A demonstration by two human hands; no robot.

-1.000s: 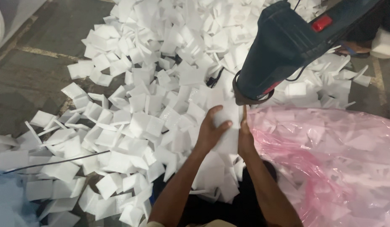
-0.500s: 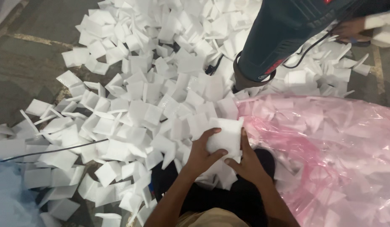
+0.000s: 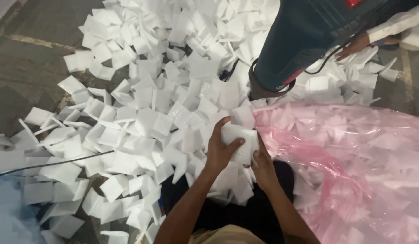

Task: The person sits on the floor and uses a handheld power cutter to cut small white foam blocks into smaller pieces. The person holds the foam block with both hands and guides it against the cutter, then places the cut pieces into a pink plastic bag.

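Both my hands grip a small stack of white foam squares (image 3: 240,141) held just above the pile. My left hand (image 3: 219,150) wraps its left side with fingers over the top. My right hand (image 3: 263,163) holds its right and lower edge. Directly to the right lies a large pink transparent plastic bag (image 3: 354,171) with foam pieces inside it. A wide heap of loose white foam squares (image 3: 146,108) covers the floor in front of me and to the left.
A co-worker's leg in dark blue jeans (image 3: 304,36) stands at the upper right among the foam, a hand (image 3: 354,45) beside it. A thin dark cable (image 3: 51,162) crosses the foam at left. Bare grey concrete floor (image 3: 28,68) shows at upper left.
My hands gathered foam squares from the pile and pulled them back toward me into a stack. The view shifted so the co-worker's leg sits higher.
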